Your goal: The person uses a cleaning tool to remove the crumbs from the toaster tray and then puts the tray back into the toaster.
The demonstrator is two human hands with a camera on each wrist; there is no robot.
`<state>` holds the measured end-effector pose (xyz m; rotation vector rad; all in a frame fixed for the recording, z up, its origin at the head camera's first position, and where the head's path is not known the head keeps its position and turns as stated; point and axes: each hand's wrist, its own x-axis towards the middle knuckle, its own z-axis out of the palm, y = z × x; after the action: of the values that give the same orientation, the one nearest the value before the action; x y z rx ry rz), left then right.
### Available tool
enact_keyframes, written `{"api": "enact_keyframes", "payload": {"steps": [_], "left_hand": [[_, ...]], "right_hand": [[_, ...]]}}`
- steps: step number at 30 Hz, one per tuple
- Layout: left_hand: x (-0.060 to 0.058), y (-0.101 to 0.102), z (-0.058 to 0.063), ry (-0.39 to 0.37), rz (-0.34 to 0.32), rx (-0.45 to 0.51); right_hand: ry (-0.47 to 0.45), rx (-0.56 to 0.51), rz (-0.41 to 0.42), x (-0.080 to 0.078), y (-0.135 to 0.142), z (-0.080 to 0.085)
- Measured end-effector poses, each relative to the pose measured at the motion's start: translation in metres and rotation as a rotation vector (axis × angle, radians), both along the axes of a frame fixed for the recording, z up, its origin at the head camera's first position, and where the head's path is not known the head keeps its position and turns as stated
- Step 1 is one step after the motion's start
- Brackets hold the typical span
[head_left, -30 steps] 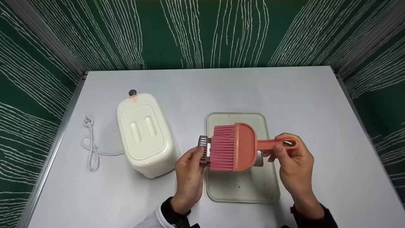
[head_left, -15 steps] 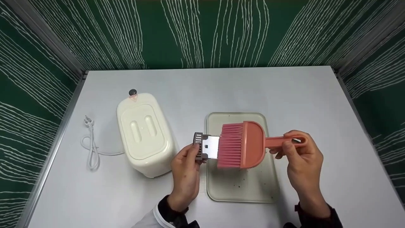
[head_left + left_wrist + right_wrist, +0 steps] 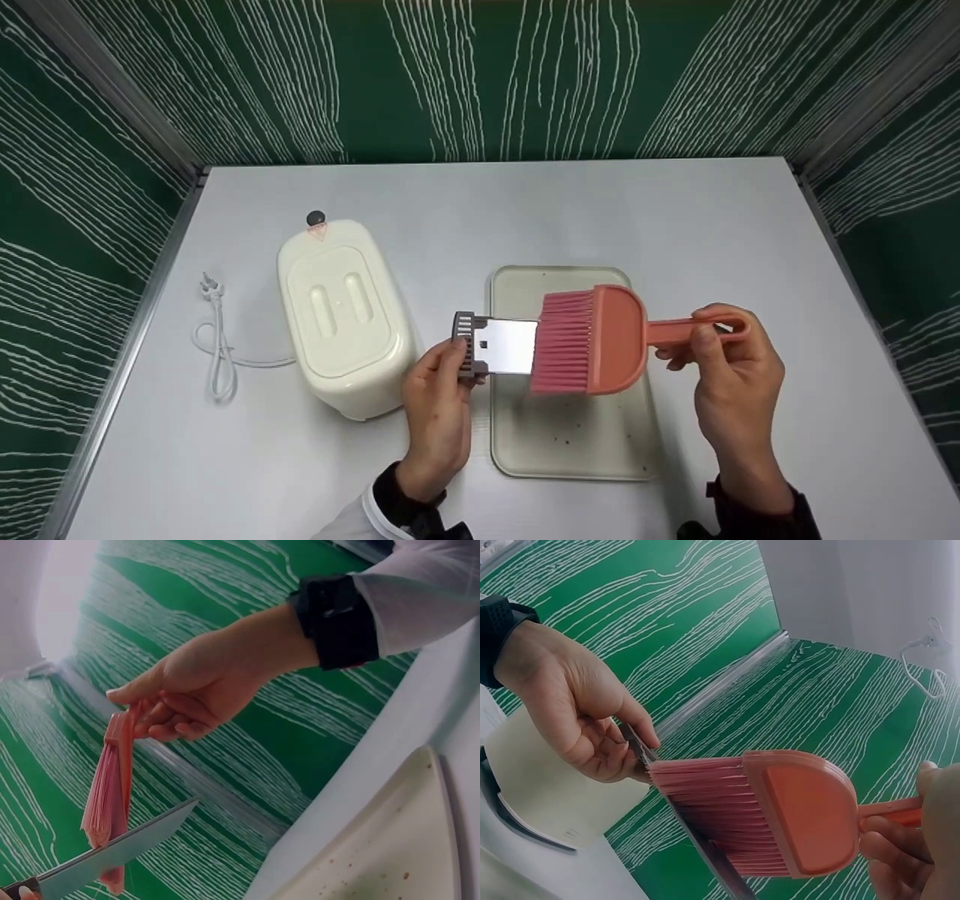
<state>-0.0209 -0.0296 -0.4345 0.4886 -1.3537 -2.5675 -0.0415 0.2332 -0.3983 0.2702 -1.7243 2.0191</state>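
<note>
My left hand pinches the grey slotted end of a flat metal crumb tray, thumb on top. In my right hand is the handle of a coral-coloured brush, gripped near its looped end. Pink bristles lie across the crumb tray and hide its far part. Seen edge-on in the left wrist view, the metal sheet crosses the bristle tips. The right wrist view has the bristles along the sheet's edge. Below both is a pale rectangular tray with dark crumbs on it.
A cream toaster with a lid on top stands to the left on the white table. Its white cord and plug lie further left. Green walls with white lines enclose the table's back and sides.
The brush and right hand have moved to the right along the crumb tray, so more bare metal shows. My left hand has shifted slightly left with the crumb tray.
</note>
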Motion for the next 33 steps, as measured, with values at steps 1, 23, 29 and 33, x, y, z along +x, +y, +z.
{"api": "enact_keyframes", "payload": {"steps": [1, 23, 29, 33], "left_hand": [[0.000, 0.000, 0.000, 0.000, 0.003, 0.001], [0.000, -0.005, 0.003, 0.018, 0.013, -0.005], [-0.001, -0.005, 0.003, 0.025, 0.024, -0.007], [-0.002, -0.005, 0.003, 0.043, 0.033, -0.008]], "right_hand": [[0.001, 0.002, -0.005, 0.000, 0.001, 0.000], [0.073, -0.021, -0.120, -0.007, 0.016, 0.002], [0.072, 0.013, -0.169, -0.007, 0.020, 0.003], [0.069, 0.013, -0.191, -0.008, 0.021, 0.003]]}}
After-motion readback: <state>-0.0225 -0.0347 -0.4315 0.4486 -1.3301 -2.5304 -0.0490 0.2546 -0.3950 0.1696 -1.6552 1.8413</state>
